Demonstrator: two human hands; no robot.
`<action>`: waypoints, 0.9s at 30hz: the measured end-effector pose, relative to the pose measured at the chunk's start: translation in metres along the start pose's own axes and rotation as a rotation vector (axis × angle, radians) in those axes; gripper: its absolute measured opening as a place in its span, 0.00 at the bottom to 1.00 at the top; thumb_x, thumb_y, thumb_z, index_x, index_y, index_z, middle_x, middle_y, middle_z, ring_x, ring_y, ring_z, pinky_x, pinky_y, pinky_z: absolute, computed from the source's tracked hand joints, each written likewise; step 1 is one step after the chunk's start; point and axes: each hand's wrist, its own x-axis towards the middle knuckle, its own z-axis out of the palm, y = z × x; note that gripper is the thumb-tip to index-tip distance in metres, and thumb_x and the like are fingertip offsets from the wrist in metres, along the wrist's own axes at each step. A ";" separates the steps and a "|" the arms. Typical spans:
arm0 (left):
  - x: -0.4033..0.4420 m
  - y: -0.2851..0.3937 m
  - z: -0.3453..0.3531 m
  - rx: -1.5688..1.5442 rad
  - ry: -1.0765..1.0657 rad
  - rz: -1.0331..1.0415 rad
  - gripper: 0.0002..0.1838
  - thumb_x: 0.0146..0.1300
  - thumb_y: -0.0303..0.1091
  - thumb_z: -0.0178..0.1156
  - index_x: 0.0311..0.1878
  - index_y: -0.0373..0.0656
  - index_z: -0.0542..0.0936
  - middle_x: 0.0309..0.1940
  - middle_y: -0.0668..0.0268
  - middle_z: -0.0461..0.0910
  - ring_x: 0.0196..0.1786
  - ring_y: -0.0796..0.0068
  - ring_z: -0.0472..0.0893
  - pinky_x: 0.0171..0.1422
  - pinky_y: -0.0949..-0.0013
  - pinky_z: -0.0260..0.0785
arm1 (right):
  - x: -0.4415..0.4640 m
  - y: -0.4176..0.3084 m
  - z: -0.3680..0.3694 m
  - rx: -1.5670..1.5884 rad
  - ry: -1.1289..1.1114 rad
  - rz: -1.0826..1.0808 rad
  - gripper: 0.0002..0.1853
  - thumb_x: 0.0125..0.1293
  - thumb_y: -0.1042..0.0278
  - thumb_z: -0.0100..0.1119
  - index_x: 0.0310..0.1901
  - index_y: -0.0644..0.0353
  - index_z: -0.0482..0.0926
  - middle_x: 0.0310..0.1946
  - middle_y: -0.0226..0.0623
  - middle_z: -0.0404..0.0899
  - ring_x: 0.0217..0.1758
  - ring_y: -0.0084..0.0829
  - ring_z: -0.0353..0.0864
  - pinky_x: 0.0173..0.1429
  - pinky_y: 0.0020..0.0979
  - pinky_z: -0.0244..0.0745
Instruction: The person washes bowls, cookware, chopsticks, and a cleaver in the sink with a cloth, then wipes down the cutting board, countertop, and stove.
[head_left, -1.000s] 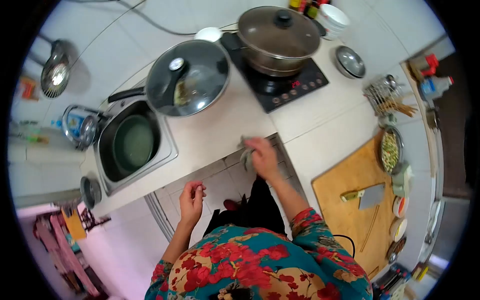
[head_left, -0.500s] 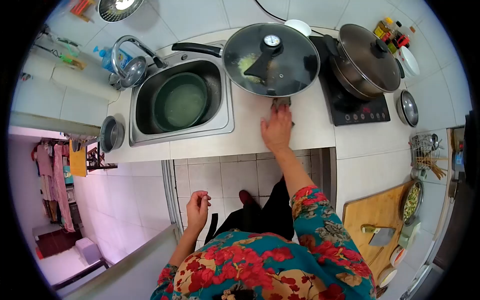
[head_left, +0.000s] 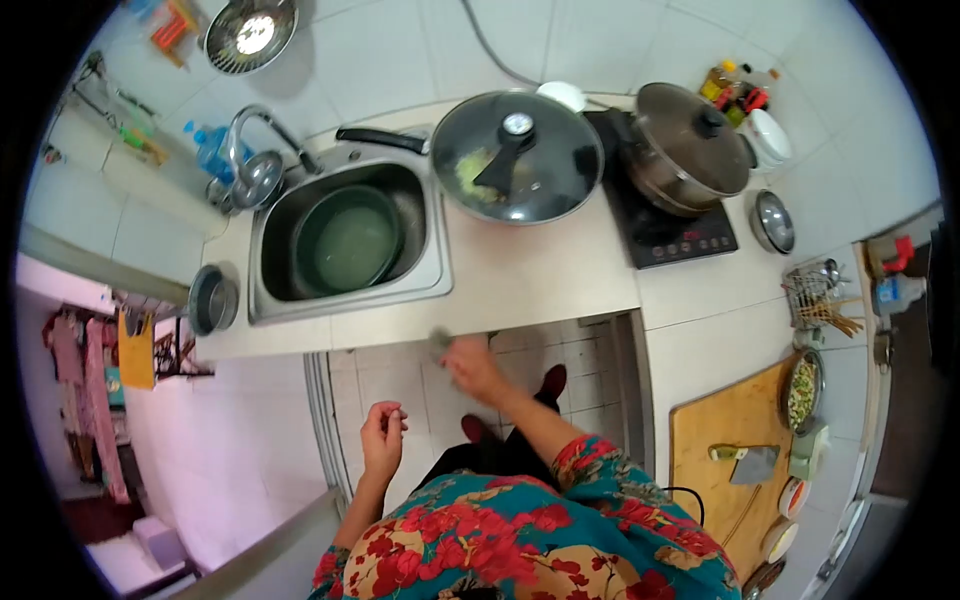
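Observation:
My right hand (head_left: 474, 366), slightly blurred, is closed on a grey cloth (head_left: 441, 343) just off the front edge of the white counter (head_left: 520, 275). To its left and a little lower, my left hand (head_left: 382, 434) hangs over the floor with its fingers curled together; whether anything is inside is hidden. Beyond the right hand, a lidded frying pan (head_left: 545, 170) stands on the counter beside the sink (head_left: 437, 270). A green basin (head_left: 350, 240) with cloudy water sits in that sink.
A lidded pot (head_left: 680, 150) stands on the induction cooker (head_left: 690, 245). On the right, a cleaver (head_left: 755, 465) lies on a wooden board (head_left: 700, 430), near a bowl of chopped vegetables (head_left: 802, 393). A metal bowl (head_left: 212, 300) is left of the sink.
My right hand and the cloth have moved from the counter beside the frying pan back past the front edge. The view has shifted. My left hand stays low with its fingers curled.

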 end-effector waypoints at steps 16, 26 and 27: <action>0.092 0.118 0.126 -0.062 -0.278 0.302 0.07 0.66 0.29 0.48 0.44 0.38 0.72 0.32 0.67 0.76 0.31 0.83 0.73 0.33 0.80 0.66 | 0.049 0.019 -0.180 0.428 0.368 0.434 0.10 0.63 0.68 0.52 0.42 0.62 0.78 0.42 0.40 0.76 0.46 0.33 0.75 0.52 0.31 0.67; 0.114 0.159 0.207 -0.003 -0.304 0.249 0.07 0.65 0.26 0.50 0.44 0.37 0.73 0.30 0.67 0.77 0.29 0.83 0.73 0.35 0.78 0.68 | 0.001 0.061 -0.273 0.122 0.026 0.445 0.15 0.60 0.63 0.53 0.47 0.59 0.77 0.47 0.48 0.75 0.49 0.46 0.75 0.53 0.39 0.69; 0.117 0.158 0.212 0.002 -0.297 0.233 0.07 0.65 0.26 0.50 0.44 0.37 0.73 0.30 0.67 0.77 0.29 0.83 0.73 0.35 0.78 0.68 | -0.013 0.069 -0.280 0.134 0.075 0.465 0.14 0.61 0.66 0.52 0.46 0.61 0.77 0.43 0.47 0.76 0.44 0.43 0.77 0.50 0.36 0.71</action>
